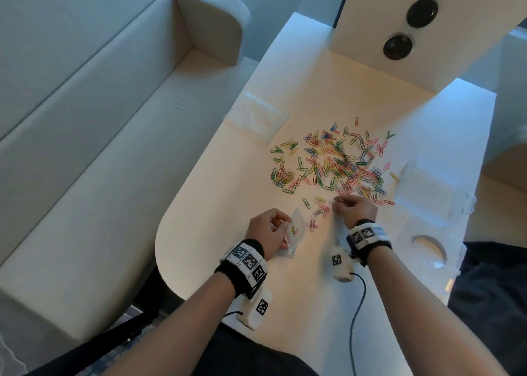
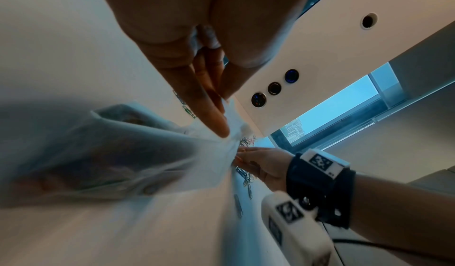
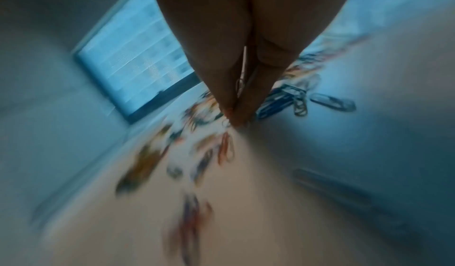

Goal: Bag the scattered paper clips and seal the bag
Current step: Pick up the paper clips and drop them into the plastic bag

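Head view, lower centre: your left hand (image 1: pixel 266 227) pinches the small clear plastic bag (image 1: pixel 293 230) open-side up for loading, while your right hand (image 1: pixel 355 208) pinches coloured wire paper clips (image 1: pixel 336 161) off the white bench (image 1: pixel 216 193).

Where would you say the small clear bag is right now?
In the head view, the small clear bag is pinched in the left hand near the table's front edge, left of the right hand.

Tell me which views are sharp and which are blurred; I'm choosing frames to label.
Head view: sharp, warm light on the clips and table, both hands clear. Left wrist view: left hand and right hand fairly sharp, the bag close and smeared. Right wrist view: heavy motion blur, bluish cast; right hand's fingers dark, clips reduced to streaks.
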`<action>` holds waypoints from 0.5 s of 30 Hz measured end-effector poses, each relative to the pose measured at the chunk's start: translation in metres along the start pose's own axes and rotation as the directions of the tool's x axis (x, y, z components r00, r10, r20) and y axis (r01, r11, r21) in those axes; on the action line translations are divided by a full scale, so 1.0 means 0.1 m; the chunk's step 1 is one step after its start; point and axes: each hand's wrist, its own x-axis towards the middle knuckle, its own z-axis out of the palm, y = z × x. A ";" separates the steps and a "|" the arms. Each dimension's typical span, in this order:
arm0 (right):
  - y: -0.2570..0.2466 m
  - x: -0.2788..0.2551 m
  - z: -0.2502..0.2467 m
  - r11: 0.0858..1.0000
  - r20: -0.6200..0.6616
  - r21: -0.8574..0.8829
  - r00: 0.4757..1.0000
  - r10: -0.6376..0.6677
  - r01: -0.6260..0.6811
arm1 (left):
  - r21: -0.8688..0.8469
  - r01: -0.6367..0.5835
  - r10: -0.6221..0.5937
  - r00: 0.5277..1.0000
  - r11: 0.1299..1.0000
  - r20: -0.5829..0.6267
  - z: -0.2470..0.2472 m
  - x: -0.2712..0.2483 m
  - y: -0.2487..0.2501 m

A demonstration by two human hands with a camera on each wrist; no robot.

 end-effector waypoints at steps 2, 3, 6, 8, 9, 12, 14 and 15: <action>0.08 0.00 -0.09 0.870 0.111 0.413 0.963 0.247 -0.270 | 0.018 -0.012 0.012 1.000 1.000 0.000 0.04 0.03 0.04; 0.08 -0.06 -0.14 0.717 0.200 0.605 0.938 0.284 -0.346 | 0.016 -0.012 0.012 1.000 1.000 0.000 0.07 0.05 0.06; -0.10 -0.33 -0.30 0.302 0.408 0.844 0.897 0.173 -0.442 | 0.020 -0.004 0.004 1.000 1.000 -0.003 0.14 0.10 0.10; -0.26 -0.54 -0.35 0.294 0.478 0.831 0.877 0.056 -0.472 | 0.014 0.001 0.000 1.000 1.000 -0.005 0.19 0.13 0.10; -0.34 -0.65 -0.33 0.357 0.494 0.811 0.869 0.008 -0.464 | 0.000 0.005 -0.005 1.000 1.000 -0.011 0.21 0.13 0.11; -0.42 -0.87 -0.19 0.697 0.438 0.659 0.898 -0.050 -0.282 | -0.034 0.018 -0.018 1.000 0.999 -0.004 0.27 0.13 0.11; -0.42 -0.94 -0.08 0.904 0.325 0.427 0.939 -0.117 -0.035 | -0.058 0.021 -0.021 1.000 0.998 0.005 0.30 0.12 0.12; -0.43 -0.96 -0.05 0.955 0.271 0.286 0.949 -0.159 0.078 | -0.068 0.022 -0.022 1.000 0.997 -0.001 0.30 0.11 0.13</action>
